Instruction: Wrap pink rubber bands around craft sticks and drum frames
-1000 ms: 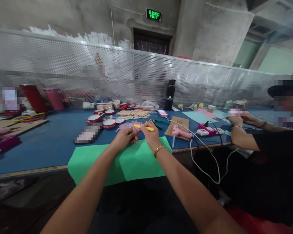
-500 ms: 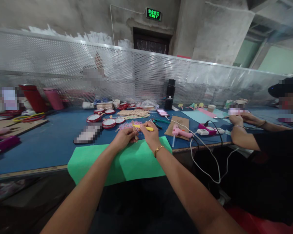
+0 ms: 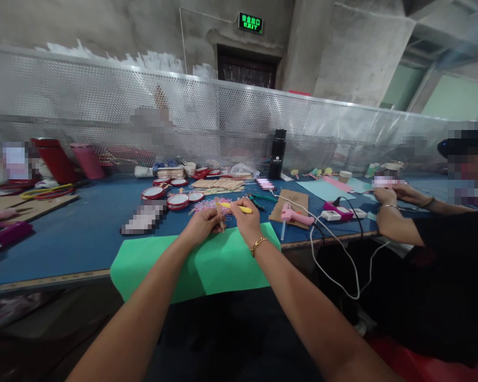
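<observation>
My left hand [image 3: 202,227] is closed around a thin wooden craft stick [image 3: 219,210], which stands nearly upright between the fingers. In my right hand [image 3: 247,218], a yellow pen [image 3: 244,209] is pinched with its tip pointing left at the stick; whether the tip touches the wood I cannot tell. Both hands are above the far edge of a green sheet [image 3: 219,273] that hangs over the table's front edge. Just behind the fingers lies a pile of small pastel-coloured loops [image 3: 201,205].
Small red-rimmed drums [image 3: 178,201], a phone [image 3: 143,217] and wooden sticks [image 3: 217,184] lie on the blue table [image 3: 83,228]. A pink glue gun [image 3: 297,215] rests on cardboard at right, its cable hanging down. A black bottle [image 3: 278,155] stands behind. At far right a co-worker's hands [image 3: 390,195] are busy.
The yellow pen has shifted slightly to the right, and the craft stick shows a little more upright. Both arms stay almost where they were.
</observation>
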Action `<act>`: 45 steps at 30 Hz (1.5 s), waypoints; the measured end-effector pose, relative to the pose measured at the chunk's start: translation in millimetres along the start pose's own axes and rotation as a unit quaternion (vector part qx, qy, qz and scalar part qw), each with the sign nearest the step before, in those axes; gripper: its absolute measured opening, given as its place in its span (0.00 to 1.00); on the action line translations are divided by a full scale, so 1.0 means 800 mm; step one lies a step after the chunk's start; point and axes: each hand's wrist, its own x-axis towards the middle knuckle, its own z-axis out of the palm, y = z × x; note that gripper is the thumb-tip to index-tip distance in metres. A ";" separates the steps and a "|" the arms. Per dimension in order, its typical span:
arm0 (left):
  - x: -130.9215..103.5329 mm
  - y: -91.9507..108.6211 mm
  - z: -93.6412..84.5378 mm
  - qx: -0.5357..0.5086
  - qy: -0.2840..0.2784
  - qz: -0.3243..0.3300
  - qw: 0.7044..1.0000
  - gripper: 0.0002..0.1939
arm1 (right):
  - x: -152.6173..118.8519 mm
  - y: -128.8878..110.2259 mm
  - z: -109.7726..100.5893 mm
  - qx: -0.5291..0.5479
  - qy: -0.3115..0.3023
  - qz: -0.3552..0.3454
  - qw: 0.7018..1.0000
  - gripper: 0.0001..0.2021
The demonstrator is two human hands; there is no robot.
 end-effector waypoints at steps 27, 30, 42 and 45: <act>0.000 -0.002 -0.001 -0.011 -0.002 -0.008 1.000 0.21 | 0.000 -0.004 0.001 0.004 0.010 0.008 1.000 0.12; 0.000 -0.001 0.000 -0.027 -0.011 0.000 1.000 0.22 | -0.001 -0.005 0.001 0.001 -0.004 -0.009 1.000 0.12; 0.003 -0.006 -0.001 -0.028 -0.023 0.022 0.999 0.24 | -0.001 -0.015 0.000 -0.069 -0.012 -0.052 0.996 0.12; 0.003 -0.006 -0.002 -0.031 -0.016 0.018 0.999 0.23 | -0.001 -0.011 -0.001 -0.068 -0.013 -0.051 0.996 0.12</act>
